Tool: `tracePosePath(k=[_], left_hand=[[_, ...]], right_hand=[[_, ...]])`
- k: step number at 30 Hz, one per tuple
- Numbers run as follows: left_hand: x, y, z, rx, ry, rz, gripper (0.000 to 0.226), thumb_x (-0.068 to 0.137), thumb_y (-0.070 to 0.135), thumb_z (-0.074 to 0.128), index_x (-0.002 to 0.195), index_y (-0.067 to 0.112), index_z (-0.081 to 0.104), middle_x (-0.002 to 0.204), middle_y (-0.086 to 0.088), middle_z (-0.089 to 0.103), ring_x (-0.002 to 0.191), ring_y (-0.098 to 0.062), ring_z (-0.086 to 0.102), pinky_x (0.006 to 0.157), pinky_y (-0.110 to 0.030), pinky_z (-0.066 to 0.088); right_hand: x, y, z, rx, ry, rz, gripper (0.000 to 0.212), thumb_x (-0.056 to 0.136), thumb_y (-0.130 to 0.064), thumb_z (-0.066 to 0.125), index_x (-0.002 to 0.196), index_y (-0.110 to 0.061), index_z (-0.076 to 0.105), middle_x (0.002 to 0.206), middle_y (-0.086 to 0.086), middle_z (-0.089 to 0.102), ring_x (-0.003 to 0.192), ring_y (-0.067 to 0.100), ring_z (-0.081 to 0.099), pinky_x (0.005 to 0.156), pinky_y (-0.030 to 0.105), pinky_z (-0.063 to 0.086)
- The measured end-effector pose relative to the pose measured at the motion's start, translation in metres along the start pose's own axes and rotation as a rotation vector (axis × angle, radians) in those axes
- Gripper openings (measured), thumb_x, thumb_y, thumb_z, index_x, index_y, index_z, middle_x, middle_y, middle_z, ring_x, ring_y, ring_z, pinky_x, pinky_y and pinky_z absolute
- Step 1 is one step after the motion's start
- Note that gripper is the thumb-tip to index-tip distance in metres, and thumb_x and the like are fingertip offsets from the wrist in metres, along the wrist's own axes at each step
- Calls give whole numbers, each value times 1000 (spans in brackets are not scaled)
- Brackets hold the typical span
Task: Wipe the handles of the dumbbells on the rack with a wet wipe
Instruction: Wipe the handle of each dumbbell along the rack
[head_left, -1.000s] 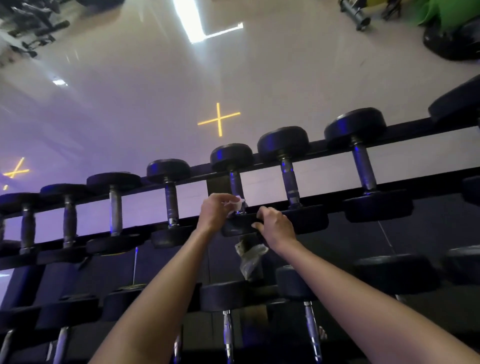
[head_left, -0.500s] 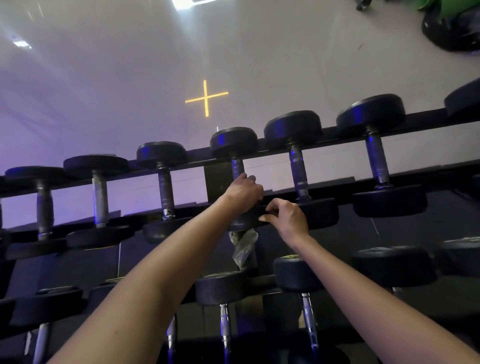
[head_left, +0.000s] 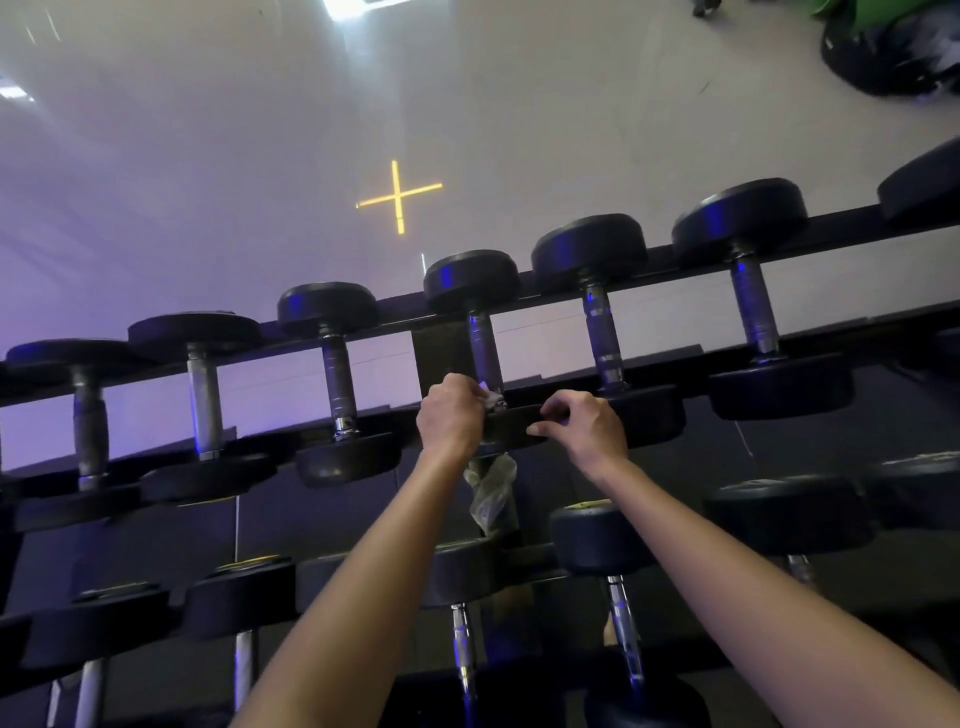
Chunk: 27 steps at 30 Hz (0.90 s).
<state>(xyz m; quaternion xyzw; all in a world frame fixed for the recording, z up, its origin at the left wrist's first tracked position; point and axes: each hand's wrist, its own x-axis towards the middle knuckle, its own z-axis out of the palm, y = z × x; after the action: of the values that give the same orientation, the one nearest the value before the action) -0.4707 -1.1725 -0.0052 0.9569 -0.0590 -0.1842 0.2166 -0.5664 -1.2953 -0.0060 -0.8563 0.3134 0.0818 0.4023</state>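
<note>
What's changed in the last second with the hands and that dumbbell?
The left hand, gripping the wipe, slid up the handle, then back down to its near end. The right hand stayed holding the same dumbbell's near weight; the other dumbbells did not move.

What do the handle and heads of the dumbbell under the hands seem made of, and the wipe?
Handle: bare metal, probably steel; grey with bright glints. Heads: matte black, likely rubber-coated; dull sheen, rounded edges. Wet wipe: thin white fabric or paper, crumpled in the left hand. The right hand grips the near head.
</note>
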Motion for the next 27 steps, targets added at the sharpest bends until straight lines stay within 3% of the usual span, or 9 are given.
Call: tracePosePath(k=[5, 9, 14, 19, 24, 27], left_hand=[[20, -10, 1, -181, -178, -162, 18, 89, 23, 62, 103, 14, 69, 107, -10, 67, 102, -27, 60, 79, -30, 44], [29, -22, -2, -368, -365, -131, 11, 87, 11, 63, 95, 6, 70, 93, -12, 67, 80, -17, 58, 73, -27, 44], [33, -26, -8, -372, -350, -95, 5, 85, 13, 68, 86, 9, 71, 77, -3, 65, 74, -12, 57, 64, -22, 44], [33, -22, 2, -355, -327, -131, 8, 87, 16, 65, 90, 10, 70, 86, -9, 68, 83, -21, 62, 80, -36, 52], [33, -27, -7, -394, -327, -116, 3, 85, 12, 67, 85, 11, 70, 83, -5, 65, 79, -13, 58, 66, -23, 46], [34, -24, 0, -401, -316, -143, 4, 85, 10, 66, 84, 10, 69, 94, -12, 68, 86, -18, 60, 74, -28, 49]], right_hand=[[0, 0, 1, 8, 9, 2, 29, 75, -31, 77, 98, -16, 67, 100, 4, 68, 95, 21, 62, 78, 34, 50], [3, -1, 1, 27, 15, 28, 29, 71, -31, 79, 94, -15, 69, 97, 5, 69, 94, 22, 63, 78, 34, 51], [2, 0, 1, 34, 18, 19, 28, 72, -30, 79, 93, -14, 69, 96, 5, 69, 92, 21, 62, 71, 27, 44], [1, -1, 0, 42, 8, 20, 28, 73, -30, 78, 94, -15, 68, 97, 5, 69, 92, 21, 62, 76, 32, 49], [1, -1, 1, 44, 8, 21, 28, 72, -30, 79, 93, -14, 69, 95, 4, 69, 90, 21, 63, 74, 31, 48], [1, -2, 0, 41, 6, 27, 29, 72, -31, 79, 93, -14, 68, 94, 4, 69, 89, 21, 62, 74, 32, 49]])
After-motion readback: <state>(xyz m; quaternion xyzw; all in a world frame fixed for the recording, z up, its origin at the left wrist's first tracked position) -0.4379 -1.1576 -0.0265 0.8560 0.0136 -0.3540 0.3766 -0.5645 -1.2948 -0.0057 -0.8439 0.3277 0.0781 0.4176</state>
